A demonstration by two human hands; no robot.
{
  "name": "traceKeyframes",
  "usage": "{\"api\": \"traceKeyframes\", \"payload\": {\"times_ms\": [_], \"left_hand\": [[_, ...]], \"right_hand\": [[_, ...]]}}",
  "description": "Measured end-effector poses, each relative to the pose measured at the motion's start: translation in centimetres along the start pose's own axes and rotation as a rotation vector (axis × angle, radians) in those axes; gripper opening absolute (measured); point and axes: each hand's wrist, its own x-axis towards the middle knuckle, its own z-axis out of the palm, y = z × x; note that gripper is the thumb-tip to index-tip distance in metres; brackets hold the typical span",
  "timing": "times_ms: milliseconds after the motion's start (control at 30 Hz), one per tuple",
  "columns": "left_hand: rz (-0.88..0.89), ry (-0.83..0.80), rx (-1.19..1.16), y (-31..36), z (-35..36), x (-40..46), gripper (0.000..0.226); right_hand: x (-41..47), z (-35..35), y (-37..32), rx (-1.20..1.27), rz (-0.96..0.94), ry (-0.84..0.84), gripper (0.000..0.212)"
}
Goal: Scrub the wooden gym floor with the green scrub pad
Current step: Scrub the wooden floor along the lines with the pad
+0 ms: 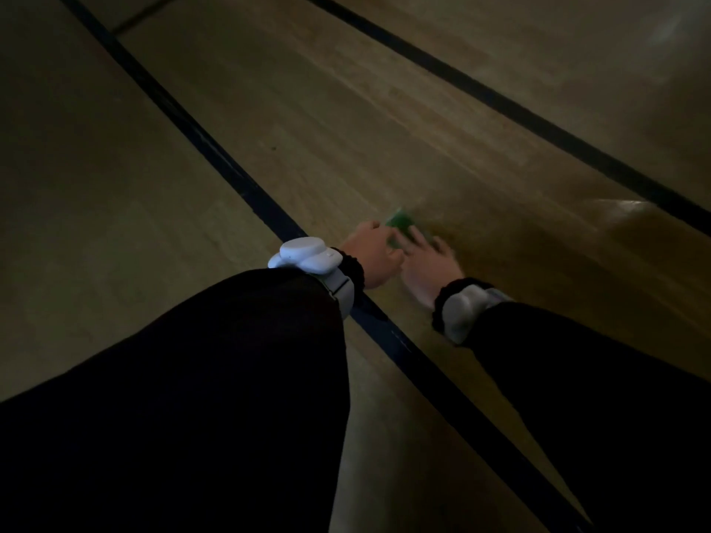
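Dim wooden floor [346,121], both hands [375,250] on green scrub pad [400,221].

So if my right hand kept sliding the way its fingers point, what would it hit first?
Probably nothing: beyond the right hand on the green scrub pad lies bare wooden gym floor, then a dark painted floor line. Blur makes this uncertain.
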Motion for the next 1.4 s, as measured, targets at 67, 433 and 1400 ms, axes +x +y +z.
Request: {"api": "traceKeyframes", "payload": {"times_ms": [67, 433, 1400], "left_hand": [[0.014, 0.016, 0.026, -0.5, -0.8, -0.1, 0.049], [0.110, 0.123, 0.011, 0.9, -8.7, -2.4, 0.051], [0.223, 0.208, 0.117, 7.8, -23.4, 11.0, 0.052]], "right_hand": [[0.5, -1.7, 2.7, 0.034, 0.129, -0.022, 0.059], [-2.6, -15.6, 5.7, -0.080, 0.408, 0.053, 0.057], [5.1, -15.0, 23.6, 0.353, 0.812, 0.032, 0.054]]}}
